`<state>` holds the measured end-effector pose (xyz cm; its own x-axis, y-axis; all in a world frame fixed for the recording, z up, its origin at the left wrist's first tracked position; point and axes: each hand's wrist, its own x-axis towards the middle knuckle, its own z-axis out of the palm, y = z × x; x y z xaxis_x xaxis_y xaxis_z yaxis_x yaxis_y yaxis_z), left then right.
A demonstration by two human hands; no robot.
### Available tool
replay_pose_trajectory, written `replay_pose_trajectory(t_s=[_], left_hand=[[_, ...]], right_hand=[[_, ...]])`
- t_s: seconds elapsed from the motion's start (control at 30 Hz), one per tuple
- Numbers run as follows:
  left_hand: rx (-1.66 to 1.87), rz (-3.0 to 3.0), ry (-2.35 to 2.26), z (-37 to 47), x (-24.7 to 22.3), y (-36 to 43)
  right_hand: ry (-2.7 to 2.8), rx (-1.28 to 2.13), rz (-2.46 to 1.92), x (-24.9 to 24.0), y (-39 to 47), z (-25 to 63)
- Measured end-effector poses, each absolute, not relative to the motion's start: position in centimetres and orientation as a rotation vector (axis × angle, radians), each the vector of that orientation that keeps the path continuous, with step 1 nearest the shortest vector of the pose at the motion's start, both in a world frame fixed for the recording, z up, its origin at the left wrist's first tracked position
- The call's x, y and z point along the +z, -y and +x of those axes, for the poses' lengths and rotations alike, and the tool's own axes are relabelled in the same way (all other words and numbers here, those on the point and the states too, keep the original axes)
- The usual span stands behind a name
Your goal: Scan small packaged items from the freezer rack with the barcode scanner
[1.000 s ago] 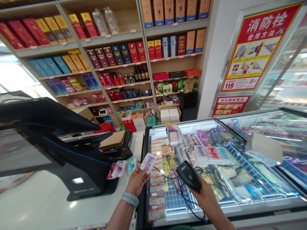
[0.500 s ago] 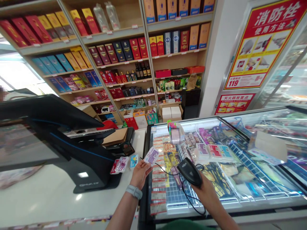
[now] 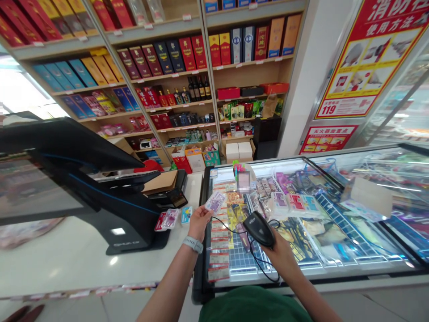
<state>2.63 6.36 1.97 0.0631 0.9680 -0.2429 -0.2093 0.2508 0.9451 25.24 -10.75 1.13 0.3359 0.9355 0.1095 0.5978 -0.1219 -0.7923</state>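
Observation:
My left hand (image 3: 199, 220), with a grey watch on the wrist, pinches a small flat white-and-purple package (image 3: 215, 201) by its lower left corner, over the freezer's left edge. A black barcode scanner (image 3: 258, 229) is in my right hand (image 3: 279, 252), its head pointing up and left toward the package. The scanner's black cable (image 3: 256, 259) loops down over the freezer glass. Similar packages in purple, red and blue (image 3: 298, 203) lie on the glass beyond the scanner. On the counter to the left sit a red and purple pair (image 3: 167, 219) and a blue one (image 3: 187, 215).
A black checkout terminal (image 3: 130, 210) stands on the white counter (image 3: 77, 264). The glass-topped freezer (image 3: 234, 273) holds wire baskets of packaged goods. An open cardboard box (image 3: 368, 197) rests on its right part. Shelves of boxed bottles (image 3: 187, 58) rise behind.
The camera view has tilted down a little. My left hand has turned the package slightly and raised it a bit; the scanner stays in my right hand, close to the same place.

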Motion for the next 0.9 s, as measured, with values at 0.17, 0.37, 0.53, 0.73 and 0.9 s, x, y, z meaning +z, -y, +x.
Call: replay_pose_trajectory(t_s=[0.17,0.37,0.53,0.73,0.9], left_hand=[[1.135,0.97,-1.137,3.0,2.0,-6.9],[1.135,0.99,-1.168,3.4,2.1,-7.6],[1.138,0.98,-1.156,3.7,2.0,-7.8],[1.137,0.99,-1.147,4.0,1.9,-7.8],[1.135,1.0,-1.142,4.2,1.5,-7.9]], right_hand=[[1.377,0.54,-1.806,1.3,10.8,25.2],[1.392,0.515,-1.804,1.5,11.0,25.0],[1.398,0.502,-1.806,1.5,11.1,24.7],[1.407,0.531,-1.79,1.8,11.1,24.4],[1.408,0.544,-1.797,2.2,11.1,24.1]])
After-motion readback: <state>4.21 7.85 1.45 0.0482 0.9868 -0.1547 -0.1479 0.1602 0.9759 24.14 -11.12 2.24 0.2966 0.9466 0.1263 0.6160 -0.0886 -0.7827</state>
